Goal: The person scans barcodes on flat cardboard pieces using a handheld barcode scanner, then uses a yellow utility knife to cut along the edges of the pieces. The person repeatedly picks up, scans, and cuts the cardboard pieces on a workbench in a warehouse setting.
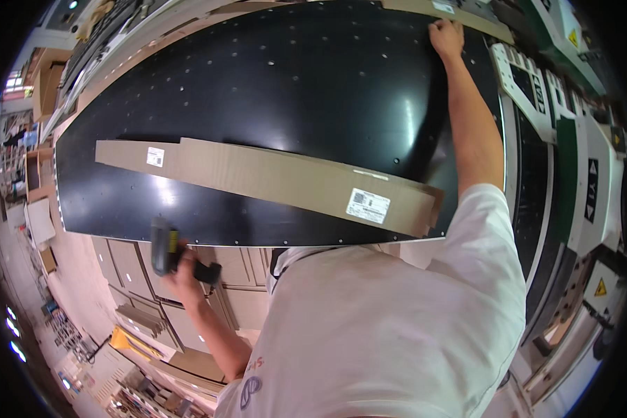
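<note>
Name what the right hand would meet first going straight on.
Right hand: likely the cardboard strip at the far edge of the black table; it may be touching it, depth unclear.

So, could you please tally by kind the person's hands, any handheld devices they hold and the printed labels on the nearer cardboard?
Hands (left hand, right hand): 2
Dark handheld device: 1
Printed labels (left label, right label): 2
Total: 5

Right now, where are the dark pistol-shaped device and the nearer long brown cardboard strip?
Dark pistol-shaped device [162, 251], head view: its body.
Nearer long brown cardboard strip [258, 174], head view: bare middle.
</note>
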The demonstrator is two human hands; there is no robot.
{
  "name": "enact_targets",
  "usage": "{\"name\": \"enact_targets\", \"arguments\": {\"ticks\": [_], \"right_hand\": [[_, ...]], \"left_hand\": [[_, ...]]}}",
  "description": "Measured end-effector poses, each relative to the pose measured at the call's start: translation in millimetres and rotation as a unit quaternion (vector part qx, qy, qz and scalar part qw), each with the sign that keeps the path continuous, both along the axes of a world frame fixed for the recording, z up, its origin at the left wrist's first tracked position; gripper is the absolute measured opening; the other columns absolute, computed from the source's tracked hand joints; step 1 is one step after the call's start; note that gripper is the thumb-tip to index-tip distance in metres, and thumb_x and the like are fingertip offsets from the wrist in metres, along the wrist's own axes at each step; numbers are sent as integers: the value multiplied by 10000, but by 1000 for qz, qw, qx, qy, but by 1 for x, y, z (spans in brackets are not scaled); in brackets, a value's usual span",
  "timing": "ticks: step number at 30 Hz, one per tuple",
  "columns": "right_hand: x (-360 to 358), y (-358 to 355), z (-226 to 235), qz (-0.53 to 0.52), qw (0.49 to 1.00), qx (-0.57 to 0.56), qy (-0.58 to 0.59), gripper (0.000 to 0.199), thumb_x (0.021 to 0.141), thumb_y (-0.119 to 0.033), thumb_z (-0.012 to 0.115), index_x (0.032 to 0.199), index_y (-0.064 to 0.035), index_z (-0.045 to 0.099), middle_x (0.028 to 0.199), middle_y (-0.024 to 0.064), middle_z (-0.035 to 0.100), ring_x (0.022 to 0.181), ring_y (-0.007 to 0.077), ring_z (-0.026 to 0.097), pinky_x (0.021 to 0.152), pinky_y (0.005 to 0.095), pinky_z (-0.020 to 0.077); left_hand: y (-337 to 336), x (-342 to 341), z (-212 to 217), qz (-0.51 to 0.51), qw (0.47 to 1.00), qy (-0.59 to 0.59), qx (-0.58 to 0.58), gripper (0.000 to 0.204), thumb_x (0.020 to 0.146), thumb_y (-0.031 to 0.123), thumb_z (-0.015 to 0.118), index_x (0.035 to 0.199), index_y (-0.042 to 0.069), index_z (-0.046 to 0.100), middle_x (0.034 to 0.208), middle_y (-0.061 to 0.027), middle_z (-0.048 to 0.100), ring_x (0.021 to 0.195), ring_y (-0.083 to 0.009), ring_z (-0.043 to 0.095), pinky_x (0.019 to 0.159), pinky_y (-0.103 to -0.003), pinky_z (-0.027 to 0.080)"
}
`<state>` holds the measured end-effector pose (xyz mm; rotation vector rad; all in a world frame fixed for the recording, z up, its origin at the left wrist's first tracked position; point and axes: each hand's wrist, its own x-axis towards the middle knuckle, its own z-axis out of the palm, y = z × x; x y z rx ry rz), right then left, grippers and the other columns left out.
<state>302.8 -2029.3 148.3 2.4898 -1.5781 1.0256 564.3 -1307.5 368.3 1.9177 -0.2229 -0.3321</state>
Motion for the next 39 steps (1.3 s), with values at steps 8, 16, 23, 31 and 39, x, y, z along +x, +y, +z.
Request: {"name": "enact_targets", "arguments": {"ticks": [8, 16, 23, 31, 39], "right_hand": [[-12, 41, 12, 111, 986, 95, -80, 283, 869, -244, 741, 1040, -20, 721, 1337, 282, 639, 1351, 417, 539, 1159, 459, 410], [-38, 84, 37, 69, 987, 115, -89, 319, 870, -260, 758, 1075, -18, 718, 1419, 266, 598, 1367, 426, 518, 1164, 473, 401], [-65, 65, 26, 105, 989, 83, -68, 560, 886, -536, 711, 1194, -69, 738, 1492, 251, 540, 1406, 411, 472, 1174, 462, 384], [28, 307, 225, 508, 784, 351, 62, 908, 876, -458, 799, 1527, 22, 387, 1542, 269, 459, 1398, 425, 487, 1176, 449, 404], [14, 391, 239, 521, 764, 355, 136, 798, 810, -148, 808, 1495, -14, 422, 1513, 272, 448, 1348, 448, 517, 1118, 460, 472]], "left_hand": [[-105, -103, 101, -387, 880, 202, 187, 206, 825, 73, 780, 997, -8, 703, 773, -15, 685, 724, -53, 588, 634, -287, 511], [-121, -117, 109, -418, 865, 214, 179, 207, 856, 79, 751, 1024, -27, 693, 765, -5, 662, 661, -55, 561, 590, -279, 493], [-119, -117, 106, -449, 855, 190, 175, 249, 839, 85, 770, 1053, -20, 699, 807, -5, 671, 731, -76, 565, 650, -293, 507], [-84, -98, 88, -338, 920, 161, 116, 258, 802, 86, 781, 1033, -4, 709, 819, -16, 682, 766, -85, 580, 696, -293, 515], [-64, -87, 88, -281, 945, 97, 136, 204, 782, 86, 778, 948, -5, 699, 730, -38, 662, 682, -104, 577, 648, -319, 504]]}}
